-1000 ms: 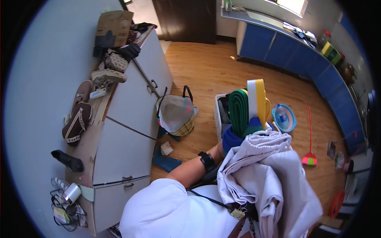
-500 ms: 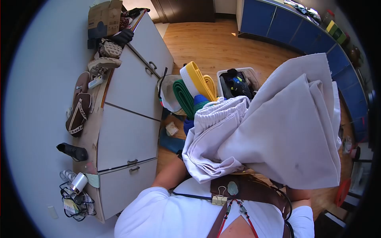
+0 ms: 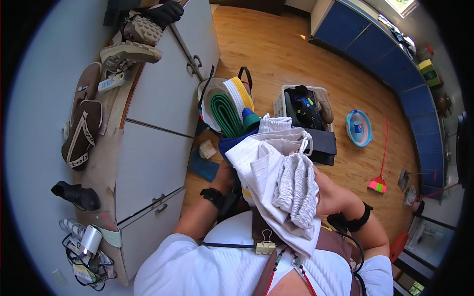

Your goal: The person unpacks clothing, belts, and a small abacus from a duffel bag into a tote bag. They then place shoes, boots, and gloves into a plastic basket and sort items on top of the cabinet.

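Folded white trousers (image 3: pixel 256 153) with a gathered elastic waistband hang over the front of my body, at the middle of the view. My right hand (image 3: pixel 322 190) is closed on their right side, beside the waistband, with most fingers behind the cloth. My left hand (image 3: pixel 225 176) is at the left edge of the bundle, its fingers hidden under the cloth. Beyond the trousers are a rolled green belt (image 3: pixel 225 114), a yellow-and-white belt (image 3: pixel 239 96) and dark blue cloth (image 3: pixel 232 143).
A white basket (image 3: pixel 279 106) holds shoes, near a dark box (image 3: pixel 321 143). On the floor are a blue basin (image 3: pixel 366 140) with a bottle and a red broom (image 3: pixel 377 183). At left stands a white cabinet (image 3: pixel 153 167) with shoes on top; blue cabinets (image 3: pixel 380 49) line the right.
The large spread of white cloth at the right has been drawn in and folded down towards my body. My right hand now shows at its side. The view has shifted, revealing the basin and broom.
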Action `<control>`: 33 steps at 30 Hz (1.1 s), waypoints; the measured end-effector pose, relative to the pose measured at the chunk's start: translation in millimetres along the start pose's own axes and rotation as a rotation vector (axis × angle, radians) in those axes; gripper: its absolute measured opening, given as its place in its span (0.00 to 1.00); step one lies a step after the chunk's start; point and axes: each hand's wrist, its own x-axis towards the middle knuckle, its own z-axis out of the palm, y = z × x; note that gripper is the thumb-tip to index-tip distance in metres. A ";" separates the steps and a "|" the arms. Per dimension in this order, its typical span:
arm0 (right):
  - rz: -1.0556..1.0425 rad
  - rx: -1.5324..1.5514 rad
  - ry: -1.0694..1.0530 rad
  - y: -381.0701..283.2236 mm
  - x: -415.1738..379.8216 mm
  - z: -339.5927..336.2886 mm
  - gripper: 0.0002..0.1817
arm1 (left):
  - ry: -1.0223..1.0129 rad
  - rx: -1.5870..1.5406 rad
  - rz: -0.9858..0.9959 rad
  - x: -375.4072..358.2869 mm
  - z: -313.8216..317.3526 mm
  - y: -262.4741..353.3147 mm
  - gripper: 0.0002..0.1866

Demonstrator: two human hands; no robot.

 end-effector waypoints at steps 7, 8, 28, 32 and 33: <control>0.084 0.134 0.050 66.0 88.3 23.1 0.66 | 0.268 -0.016 -0.100 16.3 -40.9 35.5 0.22; 0.045 0.052 0.122 79.0 108.6 31.0 0.64 | 0.281 -0.094 -0.132 20.3 -49.0 34.5 0.22; 0.635 1.045 0.079 471.9 411.7 -17.0 0.27 | 0.598 0.395 -0.245 385.3 -203.0 67.8 0.17; 0.231 0.293 0.104 539.7 513.3 7.2 0.30 | 0.693 0.362 -0.347 429.0 -285.5 59.8 0.19; 0.113 -0.014 0.203 555.4 544.5 14.7 0.31 | 0.741 0.479 -0.340 437.3 -313.0 56.8 0.19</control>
